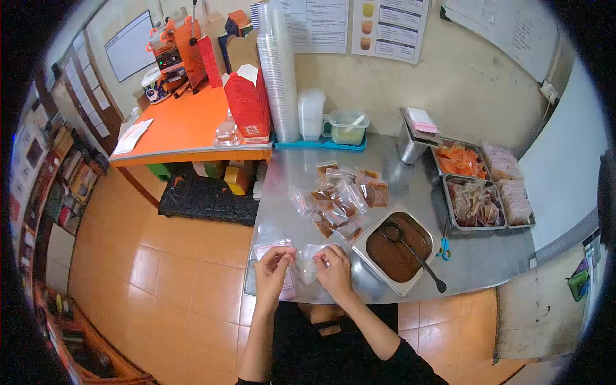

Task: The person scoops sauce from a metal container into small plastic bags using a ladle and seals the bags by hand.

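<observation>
Near the front edge of the metal table, a small clear plastic bag (308, 264) is between my two hands. My left hand (274, 269) pinches its left side, above a stack of clear bags with pink edges (287, 283). The right side of the bag is pinched by my right hand (333, 269). Just beyond my hands lies a pile of small bags filled with brown sauce (340, 197). To the right, a rectangular container of brown sauce (401, 264) has a black ladle (410, 249) resting in it.
Blue-handled scissors (444, 249) lie right of the sauce container. Metal trays of bagged food (476, 204) and orange shreds (461, 160) stand at the right. At the back are a tall stack of cups (278, 77) and a blue tray (321, 145). An orange table (179, 122) adjoins on the left.
</observation>
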Action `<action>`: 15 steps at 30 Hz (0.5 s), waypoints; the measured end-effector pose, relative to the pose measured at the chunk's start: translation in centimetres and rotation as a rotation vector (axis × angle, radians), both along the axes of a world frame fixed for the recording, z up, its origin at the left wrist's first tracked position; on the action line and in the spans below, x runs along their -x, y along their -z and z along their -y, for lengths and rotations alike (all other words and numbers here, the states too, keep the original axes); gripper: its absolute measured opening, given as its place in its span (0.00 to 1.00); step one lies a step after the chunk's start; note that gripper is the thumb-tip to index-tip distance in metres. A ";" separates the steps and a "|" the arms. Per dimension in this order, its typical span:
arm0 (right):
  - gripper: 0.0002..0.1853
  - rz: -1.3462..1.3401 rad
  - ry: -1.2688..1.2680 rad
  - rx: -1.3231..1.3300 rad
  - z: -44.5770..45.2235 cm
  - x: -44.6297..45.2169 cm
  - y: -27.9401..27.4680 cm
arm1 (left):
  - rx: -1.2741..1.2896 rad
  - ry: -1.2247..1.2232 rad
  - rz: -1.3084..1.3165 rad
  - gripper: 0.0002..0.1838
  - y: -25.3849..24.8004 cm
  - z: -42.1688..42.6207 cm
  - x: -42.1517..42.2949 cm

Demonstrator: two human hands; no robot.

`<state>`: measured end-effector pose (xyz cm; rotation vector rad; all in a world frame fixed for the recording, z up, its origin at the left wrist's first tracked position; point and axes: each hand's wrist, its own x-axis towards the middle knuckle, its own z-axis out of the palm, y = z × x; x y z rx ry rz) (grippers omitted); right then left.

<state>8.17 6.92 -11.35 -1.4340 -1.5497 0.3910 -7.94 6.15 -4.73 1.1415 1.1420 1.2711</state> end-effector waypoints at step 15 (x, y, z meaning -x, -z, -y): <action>0.02 -0.107 0.034 -0.016 0.7 -1.0 -1.4 | 0.152 0.072 0.003 0.13 1.2 2.5 0.1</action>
